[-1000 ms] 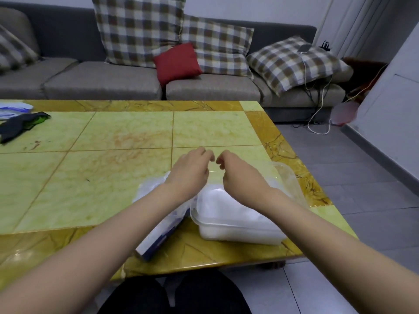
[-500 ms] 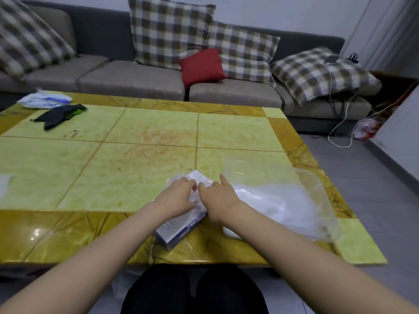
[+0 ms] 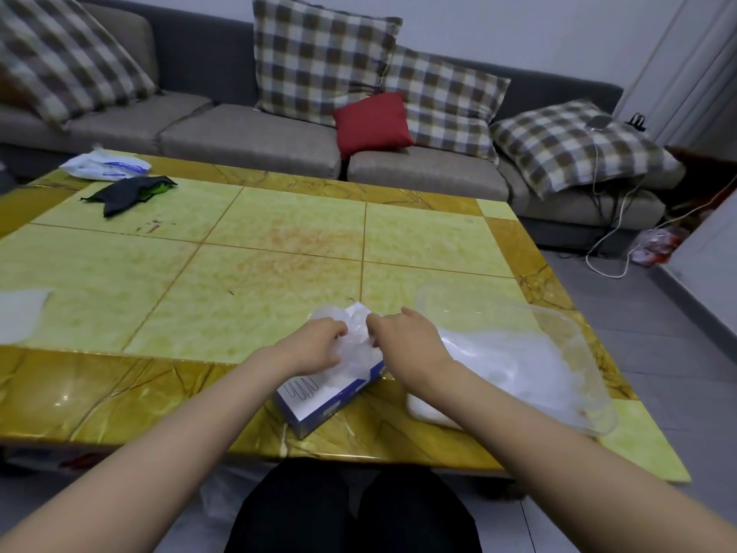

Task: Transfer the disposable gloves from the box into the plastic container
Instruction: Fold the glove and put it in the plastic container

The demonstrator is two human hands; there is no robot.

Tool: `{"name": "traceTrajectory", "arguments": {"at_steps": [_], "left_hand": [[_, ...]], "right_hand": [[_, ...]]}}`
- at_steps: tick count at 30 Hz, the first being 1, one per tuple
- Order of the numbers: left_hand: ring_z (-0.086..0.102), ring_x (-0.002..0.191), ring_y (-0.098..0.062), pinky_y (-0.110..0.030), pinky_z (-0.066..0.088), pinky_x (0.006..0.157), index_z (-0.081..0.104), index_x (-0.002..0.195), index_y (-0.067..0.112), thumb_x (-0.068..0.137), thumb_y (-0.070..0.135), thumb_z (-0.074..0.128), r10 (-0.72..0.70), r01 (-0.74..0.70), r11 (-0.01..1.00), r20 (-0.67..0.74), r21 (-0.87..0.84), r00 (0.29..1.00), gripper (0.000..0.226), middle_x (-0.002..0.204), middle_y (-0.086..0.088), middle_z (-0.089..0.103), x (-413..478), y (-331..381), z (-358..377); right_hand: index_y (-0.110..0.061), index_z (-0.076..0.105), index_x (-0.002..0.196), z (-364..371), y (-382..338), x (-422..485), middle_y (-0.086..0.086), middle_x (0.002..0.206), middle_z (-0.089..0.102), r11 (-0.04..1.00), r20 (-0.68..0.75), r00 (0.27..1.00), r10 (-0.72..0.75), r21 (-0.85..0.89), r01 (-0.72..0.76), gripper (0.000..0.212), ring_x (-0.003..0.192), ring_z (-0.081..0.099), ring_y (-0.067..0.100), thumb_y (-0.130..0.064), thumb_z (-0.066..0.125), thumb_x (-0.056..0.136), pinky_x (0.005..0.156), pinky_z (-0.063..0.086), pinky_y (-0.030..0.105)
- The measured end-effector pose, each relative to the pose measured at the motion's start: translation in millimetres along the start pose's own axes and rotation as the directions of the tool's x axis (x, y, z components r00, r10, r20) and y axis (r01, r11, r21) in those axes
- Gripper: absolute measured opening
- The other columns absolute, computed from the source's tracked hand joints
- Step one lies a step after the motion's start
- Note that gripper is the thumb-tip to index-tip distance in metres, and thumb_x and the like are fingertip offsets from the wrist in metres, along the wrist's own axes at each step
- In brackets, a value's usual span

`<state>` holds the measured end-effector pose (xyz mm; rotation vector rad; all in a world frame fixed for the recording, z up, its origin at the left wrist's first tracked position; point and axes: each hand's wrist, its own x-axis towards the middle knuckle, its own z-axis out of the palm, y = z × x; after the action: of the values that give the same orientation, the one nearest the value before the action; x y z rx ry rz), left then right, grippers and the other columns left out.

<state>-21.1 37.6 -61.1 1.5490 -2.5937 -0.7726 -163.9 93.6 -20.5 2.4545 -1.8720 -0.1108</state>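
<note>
A white and blue glove box (image 3: pixel 319 401) lies near the table's front edge, with thin clear disposable gloves (image 3: pixel 353 341) bunched out of its top. My left hand (image 3: pixel 313 345) and my right hand (image 3: pixel 402 337) both sit over the box opening, fingers curled into the bunched gloves. Right of the box stands a clear plastic container (image 3: pixel 582 353) holding a white heap of gloves (image 3: pixel 506 365). My right forearm crosses the container's near left corner.
The yellow-green tiled table (image 3: pixel 239 281) carries a dark cloth (image 3: pixel 127 191) and a white plastic packet (image 3: pixel 105 167) at the far left, plus a white sheet (image 3: pixel 20 313) at the left edge. A grey sofa with checked cushions (image 3: pixel 323 57) stands behind.
Both hands came down from above the container and moved left onto the glove box, where they now grasp the gloves. The camera view tilted and shifted.
</note>
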Motion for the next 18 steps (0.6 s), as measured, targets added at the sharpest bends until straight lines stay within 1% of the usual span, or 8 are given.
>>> {"name": "traceTrajectory", "arguments": {"at_steps": [2, 4, 6, 9, 12, 14, 16, 18], "left_hand": [[0.048, 0.087, -0.020, -0.025, 0.035, 0.071, 0.053, 0.101, 0.010, 0.088, 0.010, 0.053, -0.012, 0.011, 1.000, 0.017, 0.028, 1.000, 0.013, 0.103, -0.009, 0.055, 0, -1, 2], [0.051, 0.095, -0.023, -0.029, 0.039, 0.076, 0.054, 0.103, 0.007, 0.085, 0.017, 0.060, -0.025, 0.023, 0.998, 0.041, 0.062, 0.999, 0.021, 0.108, -0.009, 0.055, 1, -3, 5], [0.049, 0.103, -0.023, -0.028, 0.039, 0.082, 0.053, 0.111, 0.007, 0.085, 0.023, 0.063, -0.023, 0.018, 0.995, 0.048, 0.100, 0.999, 0.033, 0.113, -0.008, 0.053, 0, -1, 8], [0.046, 0.104, -0.022, -0.026, 0.036, 0.081, 0.051, 0.114, 0.007, 0.087, 0.024, 0.062, -0.011, 0.007, 0.991, 0.030, 0.133, 0.999, 0.034, 0.114, -0.008, 0.050, -2, 5, 8], [0.045, 0.100, -0.021, -0.025, 0.034, 0.077, 0.049, 0.114, 0.007, 0.087, 0.024, 0.062, -0.028, 0.021, 0.987, 0.045, 0.159, 0.999, 0.034, 0.117, -0.009, 0.049, -3, 9, 8], [0.043, 0.101, -0.020, -0.026, 0.037, 0.078, 0.046, 0.120, 0.007, 0.087, 0.024, 0.063, -0.052, 0.039, 0.984, 0.072, 0.172, 0.996, 0.041, 0.121, -0.010, 0.047, -5, 14, 7], [0.044, 0.113, -0.023, -0.030, 0.041, 0.088, 0.033, 0.136, 0.007, 0.088, 0.029, 0.064, -0.060, 0.040, 0.986, 0.123, 0.163, 0.991, 0.061, 0.130, -0.011, 0.043, -7, 23, 0], [0.051, 0.106, -0.022, -0.033, 0.044, 0.090, 0.027, 0.141, 0.005, 0.090, 0.030, 0.061, -0.047, 0.030, 0.991, 0.133, 0.127, 0.990, 0.066, 0.128, -0.012, 0.045, -9, 37, -13]], "right_hand": [[-0.011, 0.047, 0.113, -6, 5, -5, 0.007, 0.105, 0.064, 0.997, -0.044, 0.998, 0.033, 0.064, -0.031, 0.033, 0.088, 0.055, 0.028, 0.005, 0.043, 0.084, 0.076, 0.038, 0.032], [-0.011, 0.047, 0.106, -14, 11, -9, 0.008, 0.101, 0.063, 0.990, -0.067, 0.994, 0.089, 0.116, -0.081, 0.030, 0.085, 0.056, 0.029, 0.006, 0.044, 0.082, 0.064, 0.036, 0.032], [-0.010, 0.046, 0.105, -23, 21, -13, 0.008, 0.099, 0.062, 0.977, -0.092, 0.985, 0.147, 0.169, -0.130, 0.030, 0.085, 0.056, 0.030, 0.007, 0.041, 0.081, 0.064, 0.037, 0.034], [-0.009, 0.046, 0.106, -37, 35, -19, 0.008, 0.099, 0.062, 0.964, -0.143, 0.972, 0.189, 0.215, -0.155, 0.031, 0.085, 0.056, 0.029, 0.008, 0.037, 0.081, 0.065, 0.040, 0.035], [-0.008, 0.044, 0.100, -50, 47, -22, 0.011, 0.098, 0.062, 0.945, -0.223, 0.944, 0.241, 0.275, -0.177, 0.021, 0.078, 0.054, 0.029, 0.006, 0.036, 0.087, 0.061, 0.040, 0.037], [-0.011, 0.040, 0.094, -59, 55, -23, 0.011, 0.100, 0.063, 0.937, -0.289, 0.919, 0.269, 0.299, -0.181, 0.014, 0.072, 0.049, 0.024, 0.003, 0.037, 0.092, 0.053, 0.033, 0.032], [-0.013, 0.036, 0.092, -65, 63, -26, 0.010, 0.101, 0.063, 0.941, -0.318, 0.909, 0.269, 0.289, -0.177, 0.012, 0.071, 0.043, 0.020, -0.003, 0.038, 0.097, 0.049, 0.024, 0.028], [-0.013, 0.036, 0.091, -69, 70, -29, 0.010, 0.099, 0.061, 0.943, -0.315, 0.911, 0.266, 0.282, -0.177, 0.010, 0.070, 0.041, 0.019, -0.009, 0.039, 0.100, 0.047, 0.020, 0.026]]}}
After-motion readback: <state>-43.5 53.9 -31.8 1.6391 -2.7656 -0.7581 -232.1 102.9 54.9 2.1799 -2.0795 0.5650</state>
